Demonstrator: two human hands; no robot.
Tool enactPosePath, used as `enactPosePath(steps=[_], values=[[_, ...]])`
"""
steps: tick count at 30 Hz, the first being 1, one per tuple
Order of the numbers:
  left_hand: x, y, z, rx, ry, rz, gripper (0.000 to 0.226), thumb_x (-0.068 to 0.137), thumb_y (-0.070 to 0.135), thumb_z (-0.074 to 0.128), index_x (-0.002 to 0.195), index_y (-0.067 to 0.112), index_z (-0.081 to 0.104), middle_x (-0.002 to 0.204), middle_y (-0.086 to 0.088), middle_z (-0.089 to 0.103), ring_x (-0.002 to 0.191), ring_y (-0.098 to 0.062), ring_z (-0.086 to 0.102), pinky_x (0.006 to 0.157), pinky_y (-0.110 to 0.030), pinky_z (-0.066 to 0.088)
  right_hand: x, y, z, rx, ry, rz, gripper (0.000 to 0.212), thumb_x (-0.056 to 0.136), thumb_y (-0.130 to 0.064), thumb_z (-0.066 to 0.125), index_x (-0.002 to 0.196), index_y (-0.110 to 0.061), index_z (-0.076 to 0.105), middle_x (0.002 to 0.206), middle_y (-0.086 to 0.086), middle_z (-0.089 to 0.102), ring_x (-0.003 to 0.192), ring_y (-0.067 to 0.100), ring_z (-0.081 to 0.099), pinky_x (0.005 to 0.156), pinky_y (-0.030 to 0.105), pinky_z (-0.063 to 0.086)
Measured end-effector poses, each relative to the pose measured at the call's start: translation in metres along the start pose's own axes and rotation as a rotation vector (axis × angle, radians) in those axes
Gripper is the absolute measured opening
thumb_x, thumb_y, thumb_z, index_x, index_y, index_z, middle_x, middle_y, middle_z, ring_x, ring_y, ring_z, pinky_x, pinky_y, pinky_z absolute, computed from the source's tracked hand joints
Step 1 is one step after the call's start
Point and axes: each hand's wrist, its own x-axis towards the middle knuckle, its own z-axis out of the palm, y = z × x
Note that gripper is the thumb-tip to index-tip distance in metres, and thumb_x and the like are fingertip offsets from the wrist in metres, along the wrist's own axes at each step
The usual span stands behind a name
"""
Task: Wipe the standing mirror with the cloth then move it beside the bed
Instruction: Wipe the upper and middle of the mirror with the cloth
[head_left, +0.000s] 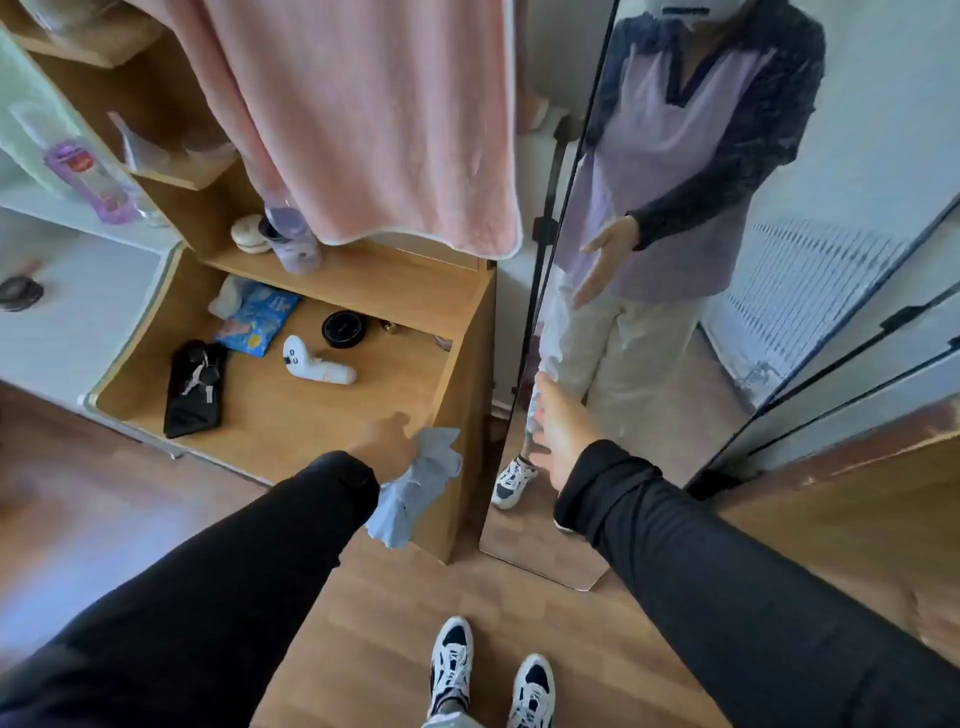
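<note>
The standing mirror (675, 364) with a thin black frame leans at the right, its foot on the wooden floor, and reflects a person. My right hand (558, 436) reaches out with fingers apart, against the mirror's lower left edge; whether it grips the frame I cannot tell. My left hand (387, 439) is closed on a crumpled light blue cloth (421, 486), which hangs down beside the corner of the wooden desk (291, 415).
The desk holds a black pouch with keys (195, 387), a white controller (317, 364), a blue packet (257, 319) and a black round tin (343, 327). A pink towel (374, 119) hangs above it. My two shoes (491, 675) stand on the wood floor.
</note>
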Motion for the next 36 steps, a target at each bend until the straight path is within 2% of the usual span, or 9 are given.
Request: enactPosePath(steps=[6, 9, 12, 17, 20, 24, 28, 31, 36], values=[[0.005, 0.027, -0.01, 0.435, -0.122, 0.045, 0.029, 0.1, 0.017, 0.047, 0.118, 0.0, 0.063, 0.073, 0.001, 0.044, 0.088, -0.02, 0.049, 0.076, -0.027, 0.038, 0.018, 0.002, 0.0, 0.009, -0.059, 0.041, 0.067, 0.102, -0.054, 0.045, 0.157, -0.019, 0.03, 0.161, 0.003, 0.033, 0.145, 0.027, 0.035, 0.119, 0.052, 0.031], [-0.001, 0.05, -0.03, 0.658, -0.221, 0.086, 0.031, 0.1, 0.018, 0.048, 0.121, 0.002, 0.064, 0.075, 0.002, 0.045, 0.089, -0.02, 0.048, 0.078, -0.028, 0.041, 0.021, 0.003, 0.001, -0.004, -0.068, 0.059, 0.062, 0.102, -0.049, 0.048, 0.155, -0.017, 0.035, 0.158, 0.003, 0.038, 0.143, 0.025, 0.038, 0.118, 0.048, 0.032], [-0.012, 0.078, -0.047, 0.656, -0.292, 0.11, 0.035, 0.102, 0.021, 0.043, 0.123, 0.003, 0.062, 0.108, -0.01, 0.062, 0.087, -0.019, 0.049, 0.074, -0.023, 0.042, 0.015, 0.0, 0.003, 0.0, -0.111, 0.063, 0.048, 0.104, -0.039, 0.05, 0.145, -0.014, 0.045, 0.128, -0.001, 0.058, 0.109, 0.017, 0.056, 0.104, 0.037, 0.039], [-0.022, 0.121, -0.077, -0.041, -0.453, 0.071, 0.027, 0.082, 0.008, 0.048, 0.105, 0.007, 0.065, 0.105, -0.014, 0.066, 0.093, -0.029, 0.066, 0.09, -0.043, 0.057, 0.013, -0.01, 0.011, -0.006, -0.087, 0.095, 0.067, 0.096, -0.056, 0.056, 0.151, -0.021, 0.04, 0.149, 0.005, 0.047, 0.131, 0.026, 0.046, 0.112, 0.05, 0.037], [-0.024, 0.141, -0.08, -0.493, -0.542, 0.135, 0.02, 0.082, 0.003, 0.046, 0.078, 0.004, 0.066, 0.082, -0.011, 0.063, 0.071, -0.023, 0.064, 0.081, -0.039, 0.06, 0.012, -0.019, 0.008, 0.201, -0.093, 0.161, 0.069, 0.09, -0.065, 0.059, 0.133, -0.011, 0.056, 0.121, 0.009, 0.06, 0.119, 0.026, 0.054, 0.109, 0.054, 0.041], [-0.024, 0.167, -0.071, -0.883, -0.598, 0.161, 0.02, 0.087, 0.0, 0.042, 0.093, 0.002, 0.061, 0.085, -0.013, 0.06, 0.079, -0.027, 0.061, 0.086, -0.042, 0.056, 0.011, -0.035, 0.0, 0.409, -0.074, 0.029, 0.076, 0.082, -0.067, 0.064, 0.131, -0.009, 0.061, 0.136, 0.018, 0.062, 0.125, 0.035, 0.058, 0.097, 0.052, 0.049], [-0.03, 0.186, -0.061, -0.962, -0.653, 0.24, 0.022, 0.09, 0.002, 0.044, 0.103, 0.0, 0.061, 0.089, -0.013, 0.061, 0.079, -0.024, 0.061, 0.079, -0.035, 0.056, 0.008, -0.047, -0.02, 0.714, -0.112, -0.044, 0.058, 0.091, -0.049, 0.067, 0.138, -0.016, 0.057, 0.144, 0.01, 0.056, 0.135, 0.035, 0.05, 0.112, 0.065, 0.033], [-0.03, 0.2, -0.057, -0.763, -0.551, 0.348, 0.016, 0.089, 0.006, 0.048, 0.097, 0.007, 0.061, 0.09, -0.011, 0.06, 0.078, -0.021, 0.061, 0.083, -0.037, 0.058, 0.009, -0.051, -0.039, 0.797, -0.097, -0.173, 0.025, 0.101, -0.021, 0.056, 0.123, -0.009, 0.062, 0.122, 0.016, 0.068, 0.113, 0.031, 0.064, 0.112, 0.059, 0.038], [-0.022, 0.236, -0.066, -0.552, -0.039, 0.434, 0.015, 0.095, 0.013, 0.046, 0.095, 0.019, 0.06, 0.092, -0.008, 0.067, 0.094, -0.033, 0.068, 0.089, -0.048, 0.055, 0.002, -0.082, -0.072, 0.48, 0.104, -0.432, 0.031, 0.1, -0.007, 0.057, 0.128, -0.018, 0.063, 0.117, 0.013, 0.071, 0.105, 0.025, 0.068, 0.099, 0.043, 0.052]])
